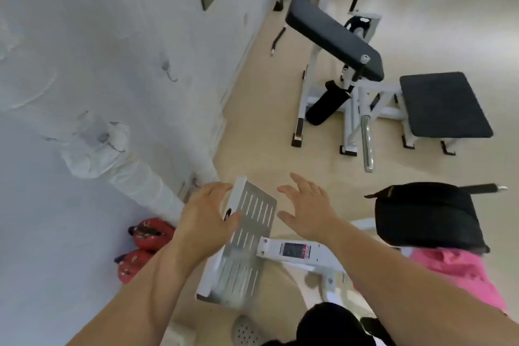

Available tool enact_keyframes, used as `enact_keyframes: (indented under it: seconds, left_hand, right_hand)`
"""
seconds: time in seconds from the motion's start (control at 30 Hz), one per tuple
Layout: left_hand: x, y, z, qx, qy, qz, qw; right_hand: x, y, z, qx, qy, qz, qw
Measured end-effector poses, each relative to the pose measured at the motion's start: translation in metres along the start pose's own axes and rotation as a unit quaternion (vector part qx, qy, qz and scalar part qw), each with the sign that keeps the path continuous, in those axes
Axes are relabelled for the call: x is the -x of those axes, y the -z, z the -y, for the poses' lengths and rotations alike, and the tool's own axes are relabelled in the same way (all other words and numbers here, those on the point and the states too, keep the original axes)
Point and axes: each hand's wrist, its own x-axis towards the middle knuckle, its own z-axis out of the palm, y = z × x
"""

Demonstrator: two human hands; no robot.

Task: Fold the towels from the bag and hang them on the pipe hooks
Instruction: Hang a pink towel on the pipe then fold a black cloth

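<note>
Both hands are empty with fingers spread wide: the left hand (206,212) hovers over the slotted metal plate (247,236) of a gym machine, the right hand (307,209) in open air beside it. A white towel (95,150) already hangs bunched on the wall hooks at about ten o'clock from the left hand, its long axis running down along the white pipe (146,185). The black bag (427,213) sits at three o'clock from the right hand, the nearer one, so the reach likely goes that way. The floor between is open; the white machine frame (297,251) lies below.
</note>
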Motion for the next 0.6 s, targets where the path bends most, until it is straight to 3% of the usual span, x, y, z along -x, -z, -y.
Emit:
enact_keyframes:
  seconds: [0.23,0.4,0.6]
  left_hand:
    - [-0.026,-0.126,-0.089,0.012,-0.018,0.165,0.986]
    - [-0.029,-0.222,-0.180,0.022,-0.010,0.236,0.972]
    - [-0.021,-0.326,-0.264,0.003,0.003,0.318,0.948]
  right_hand:
    - [0.074,-0.051,-0.139,-0.066,-0.116,0.059,0.989]
    - [0.146,-0.061,-0.265,-0.072,-0.212,0.091,0.970]
    - [0.191,-0.078,-0.378,-0.061,-0.243,0.107,0.962]
